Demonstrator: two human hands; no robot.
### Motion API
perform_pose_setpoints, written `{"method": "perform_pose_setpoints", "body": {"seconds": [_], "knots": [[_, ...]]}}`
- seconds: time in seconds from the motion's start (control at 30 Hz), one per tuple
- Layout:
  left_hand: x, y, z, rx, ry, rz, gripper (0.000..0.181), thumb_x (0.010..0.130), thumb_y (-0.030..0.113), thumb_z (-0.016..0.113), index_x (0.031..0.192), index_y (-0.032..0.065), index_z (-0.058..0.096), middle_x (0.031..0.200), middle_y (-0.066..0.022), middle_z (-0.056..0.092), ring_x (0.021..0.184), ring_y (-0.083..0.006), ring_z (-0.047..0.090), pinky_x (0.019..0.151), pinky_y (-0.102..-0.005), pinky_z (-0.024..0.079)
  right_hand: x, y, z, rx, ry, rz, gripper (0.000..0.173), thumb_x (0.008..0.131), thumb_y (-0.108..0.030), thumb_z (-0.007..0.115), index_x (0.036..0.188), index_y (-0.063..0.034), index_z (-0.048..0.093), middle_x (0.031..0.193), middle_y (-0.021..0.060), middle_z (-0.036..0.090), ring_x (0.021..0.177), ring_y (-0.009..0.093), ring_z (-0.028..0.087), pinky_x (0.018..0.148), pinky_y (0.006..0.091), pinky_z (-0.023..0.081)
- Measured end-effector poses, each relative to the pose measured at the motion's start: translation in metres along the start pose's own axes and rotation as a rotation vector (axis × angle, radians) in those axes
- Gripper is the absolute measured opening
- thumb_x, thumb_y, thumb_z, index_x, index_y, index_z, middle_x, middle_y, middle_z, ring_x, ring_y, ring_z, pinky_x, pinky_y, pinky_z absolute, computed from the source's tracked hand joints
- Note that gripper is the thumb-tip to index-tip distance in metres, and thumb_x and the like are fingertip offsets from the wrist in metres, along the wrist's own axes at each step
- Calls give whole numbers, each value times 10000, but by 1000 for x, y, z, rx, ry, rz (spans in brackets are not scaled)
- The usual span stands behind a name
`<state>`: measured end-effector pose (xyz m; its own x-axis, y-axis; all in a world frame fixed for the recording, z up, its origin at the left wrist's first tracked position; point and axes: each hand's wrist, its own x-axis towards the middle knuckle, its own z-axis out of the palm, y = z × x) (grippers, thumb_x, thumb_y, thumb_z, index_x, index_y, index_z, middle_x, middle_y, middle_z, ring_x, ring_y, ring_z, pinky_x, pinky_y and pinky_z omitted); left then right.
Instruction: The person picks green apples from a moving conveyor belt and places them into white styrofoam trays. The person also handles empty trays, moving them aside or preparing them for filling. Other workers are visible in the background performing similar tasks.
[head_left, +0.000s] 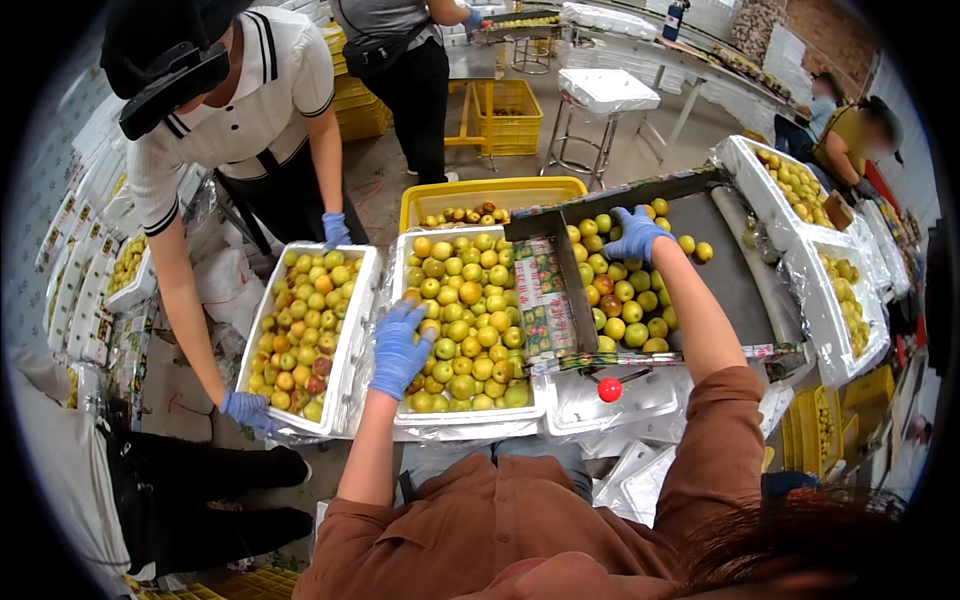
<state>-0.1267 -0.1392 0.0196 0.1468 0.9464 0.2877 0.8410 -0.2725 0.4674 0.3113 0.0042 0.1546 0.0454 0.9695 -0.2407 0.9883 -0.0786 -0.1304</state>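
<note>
My left hand (401, 350), in a blue glove, rests on the left edge of a white foam box (469, 420) filled with round yellow-green fruit (457, 307). Its fingers are spread, touching fruit. To the right, my right hand (634, 234), also blue-gloved, lies palm down with fingers apart over more fruit (630, 300) gathered at the near-left end of a dark sorting belt (720, 262). Some of that fruit has reddish-brown patches. Between box and belt stands a divider (574, 277) beside a printed, taped panel (541, 292). The fruit under both palms is hidden.
At left, a co-worker's gloved hands (247, 411) hold another filled foam box (244, 360). Behind my box is a yellow crate (491, 191) with fruit. A red knob (610, 389) sticks out below the belt. Filled foam boxes (840, 300) stand at right.
</note>
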Motion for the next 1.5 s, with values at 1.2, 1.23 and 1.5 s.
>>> {"method": "perform_pose_setpoints", "body": {"seconds": [1.2, 1.23, 1.5], "knots": [[-57, 20, -10, 82, -18, 241, 427, 856, 333, 647, 1211, 95, 657, 1089, -72, 664, 1057, -243, 604, 1132, -511, 265, -57, -17, 12, 145, 81, 13, 543, 663, -225, 798, 1193, -151, 705, 1015, 160, 716, 952, 288, 690, 887, 377, 538], [-53, 24, -9, 108, -44, 217, 478, 853, 363, 643, 1243, 86, 637, 1087, -79, 663, 1047, -245, 604, 1150, -522, 241, -52, -9, 13, 153, 47, 19, 546, 665, -230, 801, 1196, -150, 704, 1027, 154, 717, 963, 288, 688, 894, 377, 536], [-25, 77, 15, 193, -155, 91, 782, 834, 647, 577, 1376, 84, 552, 1104, -191, 630, 1068, -310, 577, 1067, -541, 286, -17, 44, 33, 240, -14, -40, 581, 670, -277, 827, 1223, -162, 694, 1098, 132, 714, 1002, 264, 677, 926, 355, 519]]}}
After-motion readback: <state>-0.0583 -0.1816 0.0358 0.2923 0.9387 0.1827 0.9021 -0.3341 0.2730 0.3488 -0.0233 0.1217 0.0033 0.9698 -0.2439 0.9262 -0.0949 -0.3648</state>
